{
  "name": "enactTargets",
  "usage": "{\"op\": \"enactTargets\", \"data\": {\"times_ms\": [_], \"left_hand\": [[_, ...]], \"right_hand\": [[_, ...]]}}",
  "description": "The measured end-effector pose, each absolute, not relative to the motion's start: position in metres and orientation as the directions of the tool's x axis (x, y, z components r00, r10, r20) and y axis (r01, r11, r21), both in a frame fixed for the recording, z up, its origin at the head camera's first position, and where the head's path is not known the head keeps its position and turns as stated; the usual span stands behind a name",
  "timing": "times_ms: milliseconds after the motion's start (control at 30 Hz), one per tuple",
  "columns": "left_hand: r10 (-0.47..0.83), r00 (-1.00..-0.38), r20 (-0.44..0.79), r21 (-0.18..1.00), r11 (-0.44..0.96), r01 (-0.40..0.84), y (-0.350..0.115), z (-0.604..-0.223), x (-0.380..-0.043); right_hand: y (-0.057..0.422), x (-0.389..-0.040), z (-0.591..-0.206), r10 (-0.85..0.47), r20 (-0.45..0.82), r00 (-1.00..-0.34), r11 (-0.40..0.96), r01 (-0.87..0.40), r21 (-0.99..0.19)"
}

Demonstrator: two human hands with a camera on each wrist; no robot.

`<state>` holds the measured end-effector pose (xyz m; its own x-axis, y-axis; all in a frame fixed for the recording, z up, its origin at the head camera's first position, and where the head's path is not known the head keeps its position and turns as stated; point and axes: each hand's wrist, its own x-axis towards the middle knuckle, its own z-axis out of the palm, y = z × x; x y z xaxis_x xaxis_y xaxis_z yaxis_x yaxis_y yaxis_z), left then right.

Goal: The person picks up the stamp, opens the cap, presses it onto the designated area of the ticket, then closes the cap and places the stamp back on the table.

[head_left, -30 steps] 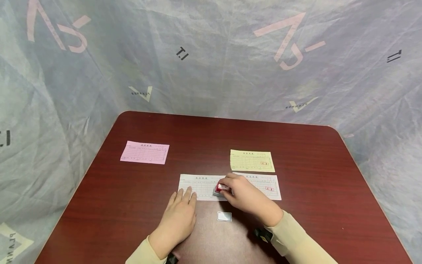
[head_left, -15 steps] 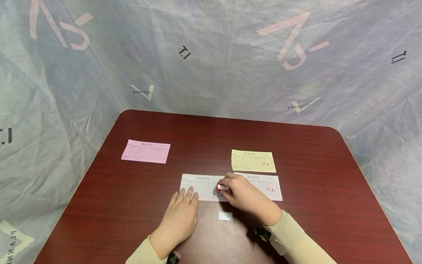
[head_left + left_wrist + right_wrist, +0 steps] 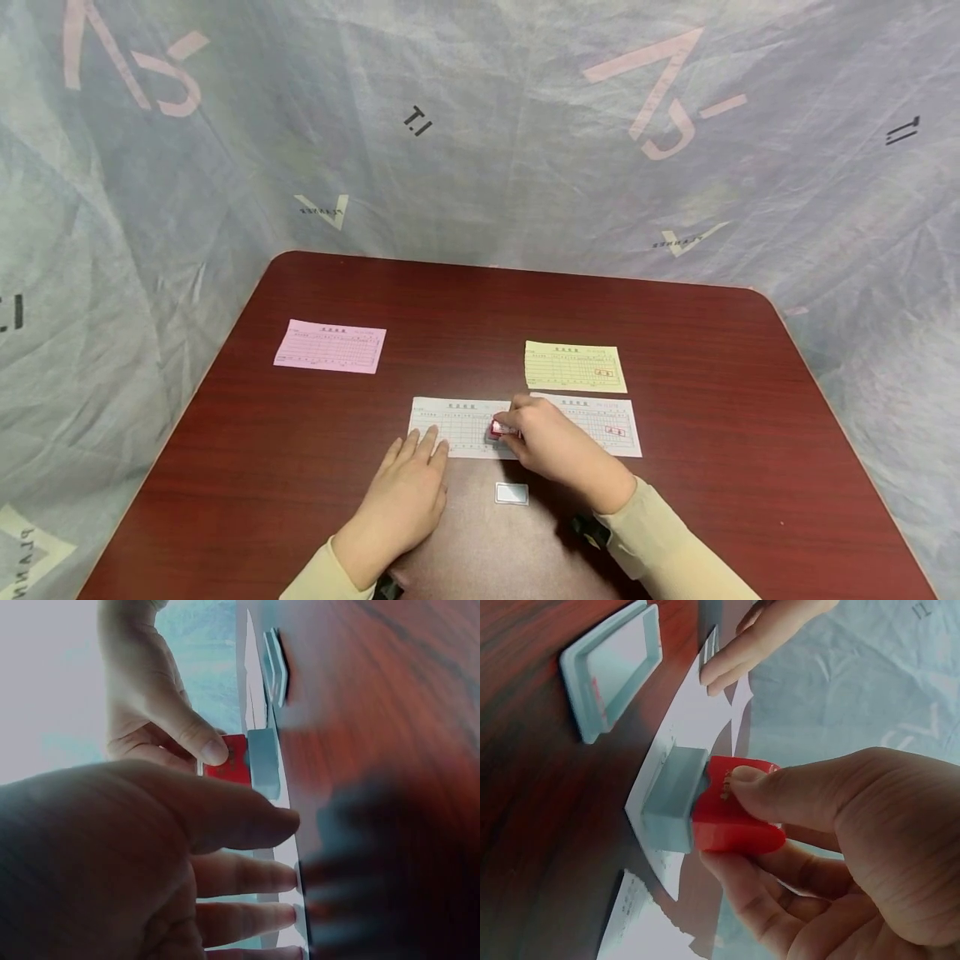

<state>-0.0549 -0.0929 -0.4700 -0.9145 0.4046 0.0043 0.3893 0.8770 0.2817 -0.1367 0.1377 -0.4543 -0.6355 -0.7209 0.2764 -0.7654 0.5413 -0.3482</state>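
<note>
My right hand [image 3: 551,437] pinches the red top of a self-inking stamp [image 3: 739,802] between thumb and fingers. The stamp's grey base stands on the right part of a white printed form [image 3: 461,412]. My left hand [image 3: 405,492] lies with fingers spread, fingertips on the lower left edge of that same form. In the left wrist view the straight left fingers [image 3: 247,915] touch the paper, and the stamp shows beyond the thumb. A grey stamp cap [image 3: 512,493] lies on the table just below the form, its hollow side up in the right wrist view.
Partly under my right hand is a second white form [image 3: 626,442] with a red stamped mark. Behind it lies a yellow form [image 3: 573,367], also marked in red. A pink form [image 3: 330,346] rests at the left on the dark red table [image 3: 450,308]. Grey cloth surrounds the table.
The red top of the stamp sits slightly lower against its grey base than a second ago. Both hands keep nearly the same places; the head view shifts a little.
</note>
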Motion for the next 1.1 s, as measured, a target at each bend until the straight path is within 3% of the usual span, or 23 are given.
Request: {"op": "enactTargets", "data": {"times_ms": [1100], "left_hand": [[0.423, -0.905, 0.042, 0.233, 0.877, 0.421, -0.093, -0.4689, -0.0546]], "right_hand": [[0.1318, -0.1366, -0.4527, -0.703, 0.272, -0.657, 0.567, -0.749, -0.344]]}}
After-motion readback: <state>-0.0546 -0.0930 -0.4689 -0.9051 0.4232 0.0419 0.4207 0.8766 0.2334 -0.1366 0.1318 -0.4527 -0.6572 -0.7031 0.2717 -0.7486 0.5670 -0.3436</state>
